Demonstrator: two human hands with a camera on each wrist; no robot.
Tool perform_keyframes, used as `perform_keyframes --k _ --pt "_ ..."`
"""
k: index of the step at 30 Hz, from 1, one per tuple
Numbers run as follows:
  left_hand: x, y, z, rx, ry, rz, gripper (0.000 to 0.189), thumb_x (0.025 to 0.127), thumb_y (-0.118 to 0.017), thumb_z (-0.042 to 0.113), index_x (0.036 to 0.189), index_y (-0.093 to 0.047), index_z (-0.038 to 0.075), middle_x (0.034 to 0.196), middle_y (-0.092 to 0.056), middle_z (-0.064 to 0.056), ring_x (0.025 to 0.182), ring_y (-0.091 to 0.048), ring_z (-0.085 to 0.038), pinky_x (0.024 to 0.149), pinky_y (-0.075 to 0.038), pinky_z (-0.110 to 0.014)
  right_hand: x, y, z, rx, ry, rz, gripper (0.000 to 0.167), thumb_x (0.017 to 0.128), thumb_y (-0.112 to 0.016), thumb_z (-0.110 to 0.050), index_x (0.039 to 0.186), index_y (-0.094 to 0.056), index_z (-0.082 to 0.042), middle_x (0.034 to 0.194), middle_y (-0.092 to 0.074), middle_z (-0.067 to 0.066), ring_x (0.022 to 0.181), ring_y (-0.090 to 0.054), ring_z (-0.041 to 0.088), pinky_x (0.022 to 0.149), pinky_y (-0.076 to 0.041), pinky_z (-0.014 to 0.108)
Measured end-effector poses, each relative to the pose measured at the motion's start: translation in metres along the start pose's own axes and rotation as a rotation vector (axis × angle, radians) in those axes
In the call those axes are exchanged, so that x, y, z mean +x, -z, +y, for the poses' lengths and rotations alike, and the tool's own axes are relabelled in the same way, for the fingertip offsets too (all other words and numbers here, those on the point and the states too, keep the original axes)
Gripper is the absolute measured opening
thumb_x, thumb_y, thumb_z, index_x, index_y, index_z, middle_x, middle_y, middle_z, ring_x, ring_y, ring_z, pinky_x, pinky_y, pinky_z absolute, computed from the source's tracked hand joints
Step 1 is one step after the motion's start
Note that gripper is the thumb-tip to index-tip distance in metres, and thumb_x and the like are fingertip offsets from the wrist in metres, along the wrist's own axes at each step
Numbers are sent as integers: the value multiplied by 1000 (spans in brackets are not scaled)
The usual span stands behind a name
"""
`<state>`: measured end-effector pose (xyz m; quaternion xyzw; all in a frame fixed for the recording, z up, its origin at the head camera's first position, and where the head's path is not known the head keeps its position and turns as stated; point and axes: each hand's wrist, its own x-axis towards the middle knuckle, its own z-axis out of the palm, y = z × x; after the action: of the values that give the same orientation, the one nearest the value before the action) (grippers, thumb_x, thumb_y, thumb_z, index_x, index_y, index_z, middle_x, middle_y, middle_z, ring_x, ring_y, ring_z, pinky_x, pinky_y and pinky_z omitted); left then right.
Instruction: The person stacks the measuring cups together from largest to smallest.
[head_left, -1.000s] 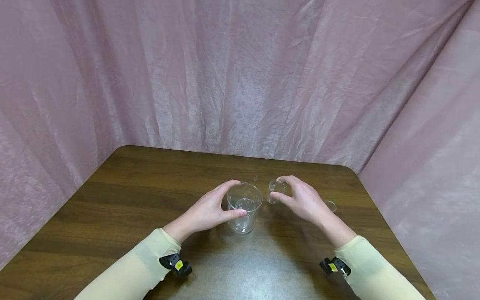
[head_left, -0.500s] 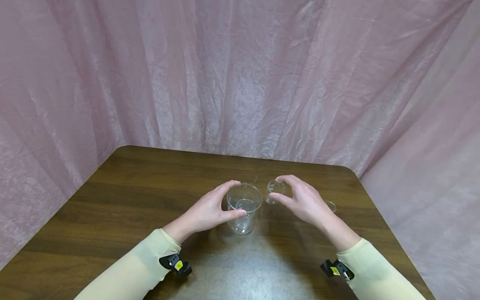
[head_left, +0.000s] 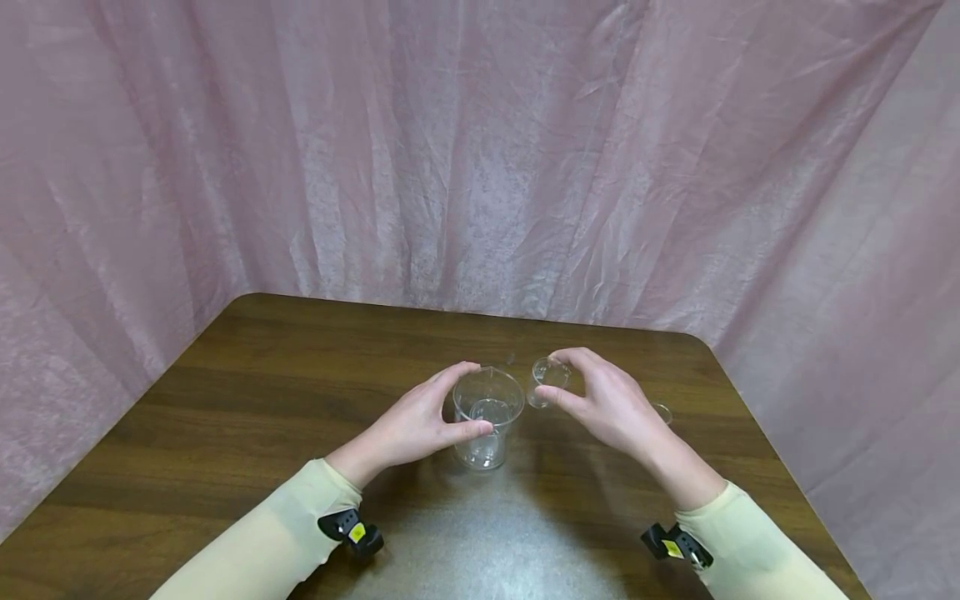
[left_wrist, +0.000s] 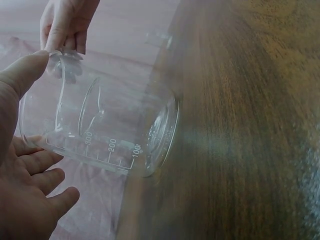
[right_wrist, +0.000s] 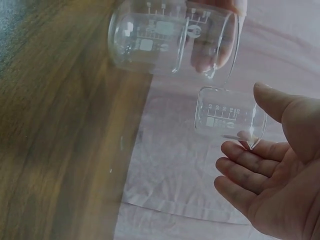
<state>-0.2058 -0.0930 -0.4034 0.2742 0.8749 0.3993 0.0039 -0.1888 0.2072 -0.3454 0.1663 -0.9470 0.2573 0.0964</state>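
My left hand (head_left: 420,421) grips a large clear glass beaker (head_left: 480,450) near its rim, thumb on the near side and fingertips at the far side. White scale marks run down its wall in the left wrist view. The beaker stands upright on the table, and a smaller beaker (right_wrist: 155,42) with its own markings shows inside it. Between thumb and fingers, my right hand (head_left: 611,404) holds a small glass beaker (right_wrist: 225,115) upright above the table, just right of the large one. Its spout lies by the fingers in the right wrist view.
Behind the right wrist, a round glass rim (head_left: 663,412) shows on the wooden table (head_left: 315,358), partly hidden. A tiny clear thing (head_left: 512,358), too faint to identify, lies beyond the beakers. Pink curtains (head_left: 480,167) hang around the table's back and sides.
The right hand's small beaker has shifted slightly left, closer to the large beaker. The left hand and large beaker stay in place.
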Motion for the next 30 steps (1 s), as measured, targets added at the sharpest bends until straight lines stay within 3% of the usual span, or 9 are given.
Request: perform_keyframes --k 30 --pt "2 -1 2 -3 8 -3 92 93 -87 57 165 -47 14 165 -52 -9 149 -53 -32 119 -45 -59 -2 15 -19 31 64 43 51 98 -86 -47 136 -72 -16 138 -72 -1 133 -67 27 109 -52 55"
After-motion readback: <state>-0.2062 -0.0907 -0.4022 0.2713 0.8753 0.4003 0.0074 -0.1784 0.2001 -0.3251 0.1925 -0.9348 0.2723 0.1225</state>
